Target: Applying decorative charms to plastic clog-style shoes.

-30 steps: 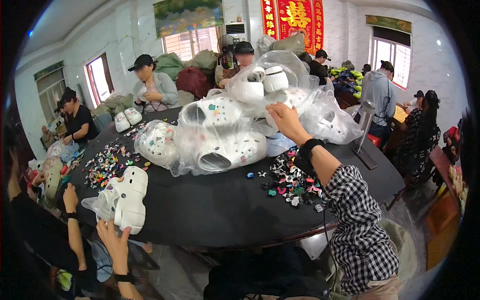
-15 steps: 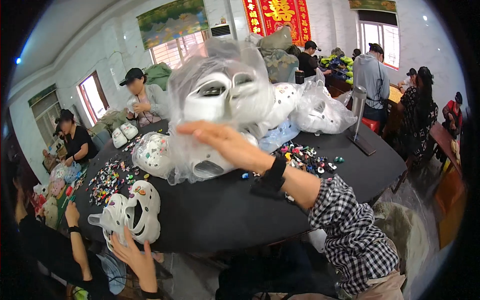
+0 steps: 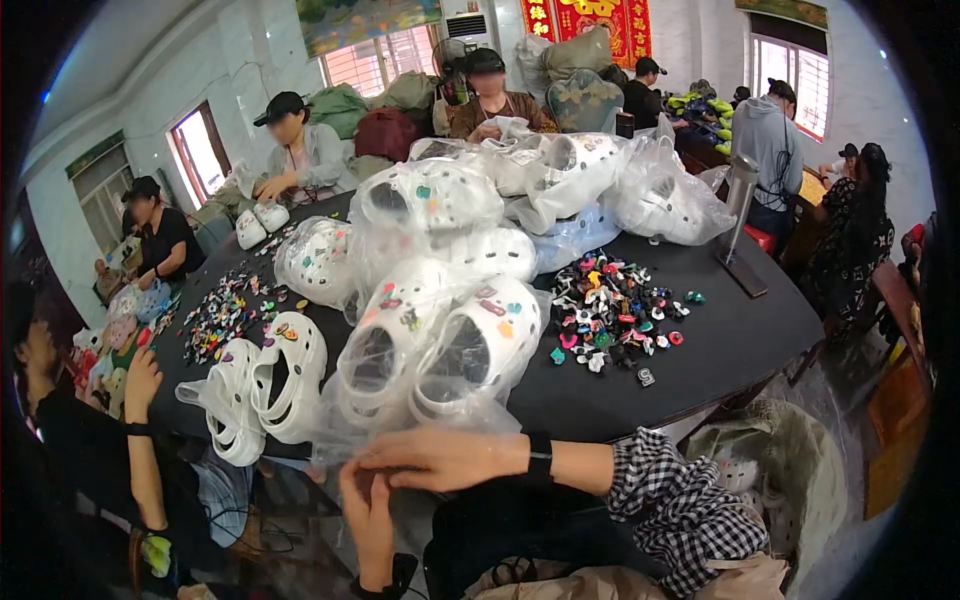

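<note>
A pair of white clogs (image 3: 482,335) with colourful charms lies in a clear plastic bag (image 3: 335,425) at the table's near edge, directly in front of me. Just below, my right hand (image 3: 445,460) reaches across from the right, its fingers bent together at the bag's near edge. Under those fingertips my left hand (image 3: 370,520) points upward, fingers closed against the same edge; the film between them is hard to make out. To the left, an unbagged pair of white clogs (image 3: 290,375) with a few charms stands on the black table (image 3: 640,425).
Bagged clogs (image 3: 430,195) are heaped behind. Loose charms lie in piles at left (image 3: 235,310) and right (image 3: 615,310). A metal post on a base (image 3: 738,205) stands at the right. A co-worker's hand (image 3: 143,385) is close on my left. An open sack (image 3: 815,470) holds clogs.
My right hand has come down from in front of the heap. My left hand has left the unbagged clogs and moved right to meet it. The blurred, raised bagged pair now appears lower and nearer.
</note>
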Demonstrator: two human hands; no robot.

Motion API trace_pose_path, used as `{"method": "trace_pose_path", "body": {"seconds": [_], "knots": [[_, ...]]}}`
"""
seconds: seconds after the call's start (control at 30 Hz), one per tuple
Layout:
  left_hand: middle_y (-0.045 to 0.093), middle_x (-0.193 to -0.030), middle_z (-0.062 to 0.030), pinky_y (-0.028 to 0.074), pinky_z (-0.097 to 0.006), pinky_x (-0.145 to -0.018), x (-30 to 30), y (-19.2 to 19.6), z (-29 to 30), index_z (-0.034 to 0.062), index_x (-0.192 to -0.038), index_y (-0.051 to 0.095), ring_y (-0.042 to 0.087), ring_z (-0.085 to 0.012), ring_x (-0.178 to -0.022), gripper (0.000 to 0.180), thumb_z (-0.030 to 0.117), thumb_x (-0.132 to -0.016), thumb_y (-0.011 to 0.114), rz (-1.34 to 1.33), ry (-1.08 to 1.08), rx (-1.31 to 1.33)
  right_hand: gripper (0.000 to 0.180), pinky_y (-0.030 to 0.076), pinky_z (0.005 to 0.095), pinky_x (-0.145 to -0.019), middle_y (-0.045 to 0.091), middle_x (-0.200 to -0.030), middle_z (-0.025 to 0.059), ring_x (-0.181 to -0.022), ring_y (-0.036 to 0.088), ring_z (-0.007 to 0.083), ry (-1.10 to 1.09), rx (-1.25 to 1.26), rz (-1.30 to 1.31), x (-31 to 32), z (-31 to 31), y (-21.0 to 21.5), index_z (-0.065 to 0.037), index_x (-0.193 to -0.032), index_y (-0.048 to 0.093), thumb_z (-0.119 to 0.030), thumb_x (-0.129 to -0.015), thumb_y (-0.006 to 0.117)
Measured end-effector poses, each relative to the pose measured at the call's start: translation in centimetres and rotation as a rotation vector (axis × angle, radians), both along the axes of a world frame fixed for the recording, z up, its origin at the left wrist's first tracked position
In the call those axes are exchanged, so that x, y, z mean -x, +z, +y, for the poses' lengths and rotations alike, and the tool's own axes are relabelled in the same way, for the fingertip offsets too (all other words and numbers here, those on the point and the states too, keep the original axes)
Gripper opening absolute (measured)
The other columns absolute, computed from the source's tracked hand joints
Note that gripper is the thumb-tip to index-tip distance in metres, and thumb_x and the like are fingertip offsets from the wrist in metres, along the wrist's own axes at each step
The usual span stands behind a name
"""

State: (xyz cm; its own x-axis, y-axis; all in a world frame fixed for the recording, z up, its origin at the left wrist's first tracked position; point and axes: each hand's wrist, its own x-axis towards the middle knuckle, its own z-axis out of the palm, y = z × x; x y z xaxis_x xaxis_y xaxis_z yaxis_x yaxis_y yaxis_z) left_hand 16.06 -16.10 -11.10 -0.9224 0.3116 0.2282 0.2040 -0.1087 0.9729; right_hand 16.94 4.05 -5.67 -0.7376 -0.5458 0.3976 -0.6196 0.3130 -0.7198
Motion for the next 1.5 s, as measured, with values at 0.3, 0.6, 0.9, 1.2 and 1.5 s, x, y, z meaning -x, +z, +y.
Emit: {"method": "trace_pose_path", "body": {"seconds": [0.3, 0.6, 0.9, 1.2, 1.5], "knots": [[0.058, -0.113, -0.0194, 0.046, -0.044, -0.091, -1.6, 6.0, 1.0, -0.0038, -0.104, 0.064, 0.058, -0.0356, -0.105, 0.023, -0.009, -0.087, 0.050, 0.847, 0.178, 0.455, 0.024, 0.057, 0.0386, -0.076, 0.060, -0.123, 0.0148, -0.098, 0.065, 0.0315, -0.139, -0.092, 0.351, -7.9, -0.5, 2.5, 0.002, -0.107, 0.063, -0.011, -0.087, 0.062], [0.055, -0.124, -0.0226, 0.038, -0.051, -0.104, 3.1, 5.2, 3.5, 0.0010, -0.135, 0.052, 0.049, -0.0426, -0.119, 0.047, -0.003, -0.088, 0.055, 0.906, 0.211, 0.780, 0.024, 0.054, 0.0327, -0.080, 0.069, -0.098, 0.0115, -0.089, 0.068, 0.0230, -0.736, 0.158, 0.242, -8.3, 9.5, 6.2, -0.003, -0.114, 0.066, -0.007, -0.092, 0.060], [0.046, -0.130, -0.0236, 0.033, -0.054, -0.106, 4.3, 7.0, 6.6, 0.0050, -0.131, 0.052, 0.043, -0.0445, -0.123, 0.049, 0.015, -0.085, 0.067, 1.064, 0.304, 0.581, 0.047, 0.049, 0.0386, -0.092, 0.069, -0.107, 0.0250, -0.104, 0.065, 0.0333, -0.999, 0.083, -0.057, 0.6, 19.3, 2.4, 0.007, -0.122, 0.061, -0.033, -0.098, 0.054], [0.052, -0.125, -0.0196, 0.034, -0.056, -0.104, 4.9, 7.5, 6.5, 0.0052, -0.123, 0.059, 0.048, -0.0414, -0.118, 0.052, 0.027, -0.079, 0.074, 1.205, 0.145, 0.754, 0.067, 0.049, 0.0346, -0.091, 0.068, -0.113, 0.0202, -0.105, 0.065, 0.0275, -1.035, 0.179, -0.253, 4.1, 20.2, 0.2, 0.008, -0.130, 0.056, -0.050, -0.095, 0.058], [0.054, -0.118, -0.0156, 0.042, -0.049, -0.097, 3.9, 7.4, 4.1, 0.0147, -0.123, 0.065, 0.049, -0.0394, -0.114, 0.051, 0.030, -0.076, 0.077, 1.043, -0.136, 0.890, 0.070, 0.048, 0.0262, -0.088, 0.069, -0.109, 0.0126, -0.099, 0.064, 0.0180, -0.956, 0.447, -0.444, 1.4, 19.0, 6.0, 0.007, -0.121, 0.064, -0.057, -0.095, 0.056]]}}
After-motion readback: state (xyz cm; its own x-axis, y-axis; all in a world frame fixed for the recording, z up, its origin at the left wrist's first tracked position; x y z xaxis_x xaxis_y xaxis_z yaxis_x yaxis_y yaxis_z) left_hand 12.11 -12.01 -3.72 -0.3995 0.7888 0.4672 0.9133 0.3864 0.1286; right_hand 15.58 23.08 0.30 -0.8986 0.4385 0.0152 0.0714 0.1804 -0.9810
